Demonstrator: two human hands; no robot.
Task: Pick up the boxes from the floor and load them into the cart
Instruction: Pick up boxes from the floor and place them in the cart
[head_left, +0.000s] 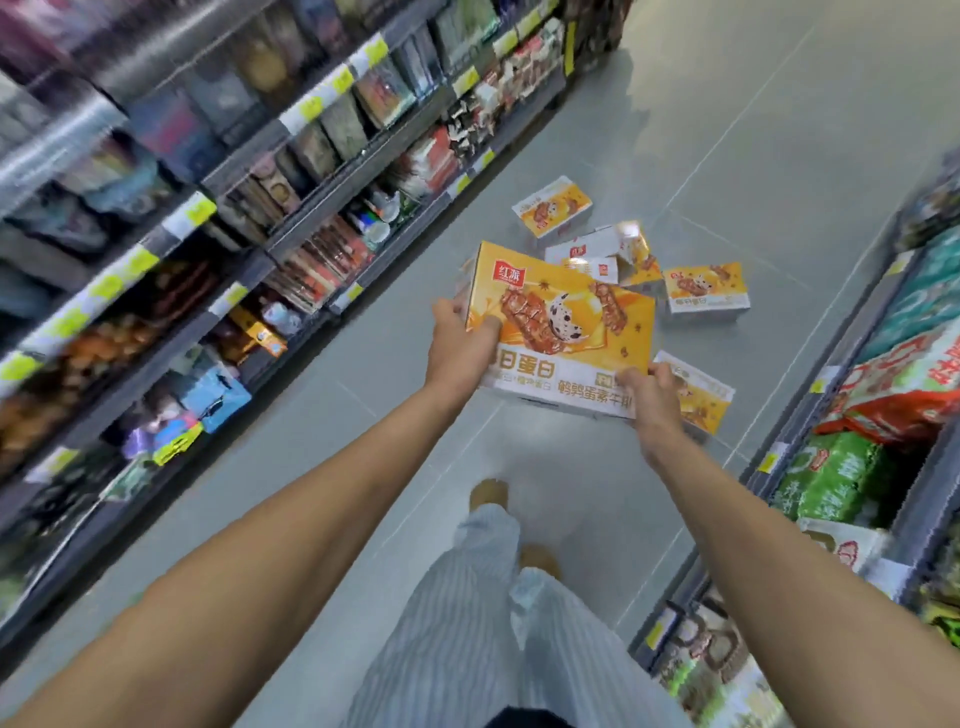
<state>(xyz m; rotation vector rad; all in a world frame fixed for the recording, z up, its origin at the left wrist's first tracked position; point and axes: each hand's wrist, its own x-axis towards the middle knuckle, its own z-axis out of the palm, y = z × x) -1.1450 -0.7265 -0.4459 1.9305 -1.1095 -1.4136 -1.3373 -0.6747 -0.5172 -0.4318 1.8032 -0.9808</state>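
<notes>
Holding one orange snack box (566, 332) above the floor (753, 130) | your left grip (460, 343) and right grip (652, 397) clasp its opposite edges | several boxes (706, 288) lie unloaded | cart out of view.

Pale striped trousers (483, 634), tan shoes (489, 494).

The single view sits on the person's head and looks forward and steeply down an aisle. Its wide lens bows the straight lines and smears the edges. The frame is tilted, so the floor (753, 130) runs from 6 toward 1 o'clock. Nearest the lens are the legs (467, 623) at 6 o'clock. The left hand (460, 345) and right hand (652, 397) hold a box (566, 332) at centre, at arm's reach. Loose boxes (706, 288) lie farther off toward 1 o'clock. The left shelves (208, 208) fill 8 to 12 o'clock, and the right shelves (883, 415) 3 to 5.
</notes>
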